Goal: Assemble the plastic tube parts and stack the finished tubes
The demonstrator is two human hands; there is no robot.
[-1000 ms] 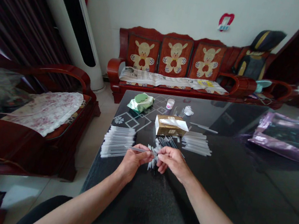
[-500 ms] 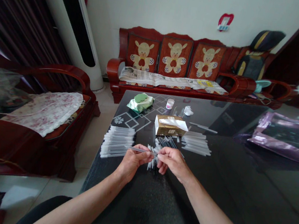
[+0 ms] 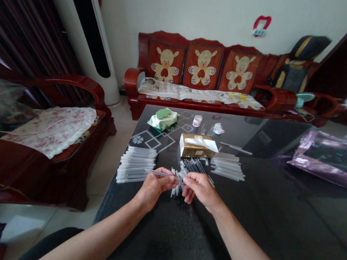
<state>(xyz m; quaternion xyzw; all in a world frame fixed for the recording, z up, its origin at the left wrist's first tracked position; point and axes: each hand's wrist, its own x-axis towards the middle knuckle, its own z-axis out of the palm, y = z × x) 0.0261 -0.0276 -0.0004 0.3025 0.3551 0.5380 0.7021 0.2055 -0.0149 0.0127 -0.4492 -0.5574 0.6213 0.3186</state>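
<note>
Above the dark table, my left hand (image 3: 161, 184) pinches a translucent whitish pen barrel (image 3: 159, 173) that points to the left. My right hand (image 3: 196, 187) meets its right end with fingers pinched together; whatever small part they hold is hidden. Below and behind the fingers lies a loose heap of small white pen parts (image 3: 174, 190). Thin dark pen refills (image 3: 194, 165) lie just beyond my right hand. To the left, whitish pen barrels (image 3: 137, 164) are laid in a row, and another group of whitish pens (image 3: 229, 166) rests on the right.
A gold tissue box (image 3: 197, 148) stands behind the refills. Farther back are a green wipes pack (image 3: 163, 119), a small white jar (image 3: 197, 120) and a crumpled tissue (image 3: 218, 129). One pen (image 3: 235, 148) lies apart. A purple-edged plastic bag (image 3: 336, 160) covers the table's right side.
</note>
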